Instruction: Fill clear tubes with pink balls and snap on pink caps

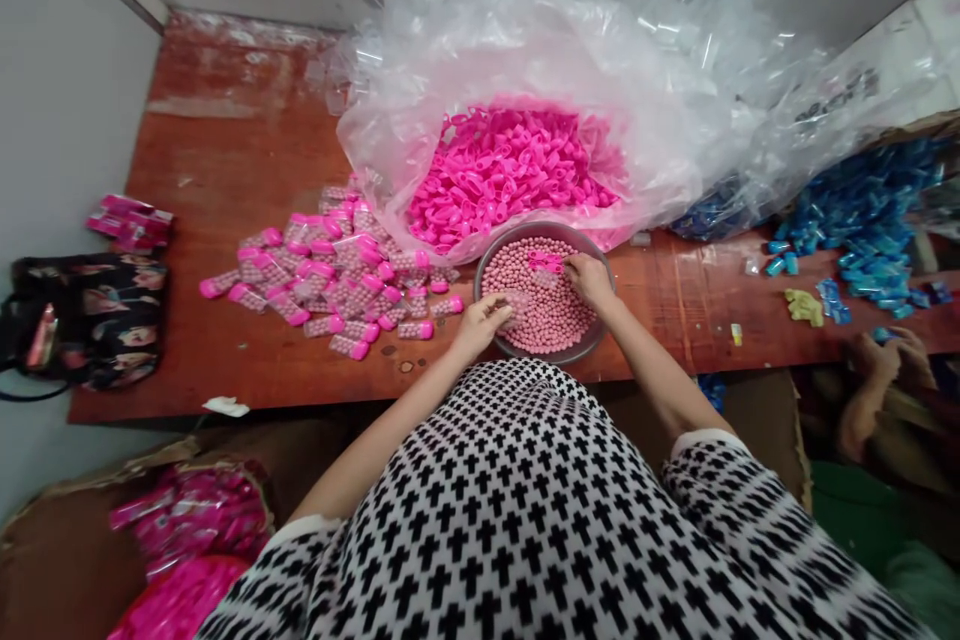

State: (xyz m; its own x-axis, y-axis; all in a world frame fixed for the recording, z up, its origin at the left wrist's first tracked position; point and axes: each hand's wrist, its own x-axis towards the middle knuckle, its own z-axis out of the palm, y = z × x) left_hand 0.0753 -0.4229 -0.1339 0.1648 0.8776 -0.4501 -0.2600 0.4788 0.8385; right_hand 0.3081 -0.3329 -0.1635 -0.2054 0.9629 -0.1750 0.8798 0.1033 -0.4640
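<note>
A grey bowl (486,272) full of small pink beads (551,315) sits at the table's front edge before me. My left hand (480,325) is closed at the bowl's left side, its fingers around a small clear plastic container (516,304) over the beads. From the right, my right hand (589,282) reaches over the rim, fingers pinched at the end of bright pink plastic pieces (545,262) above the beads. To the left lies a heap of clear bead-filled bottles (330,270) with pink caps. Behind the bowl, a large clear bag (622,60) holds many loose pink caps (517,165).
A floral bag (124,320) and pink packets (131,223) are at the table's left end. Blue pieces (862,220) are piled at right, near a yellow piece (804,307). Another person's hands (892,360) work there. A box of pink packets (202,520) stands below left.
</note>
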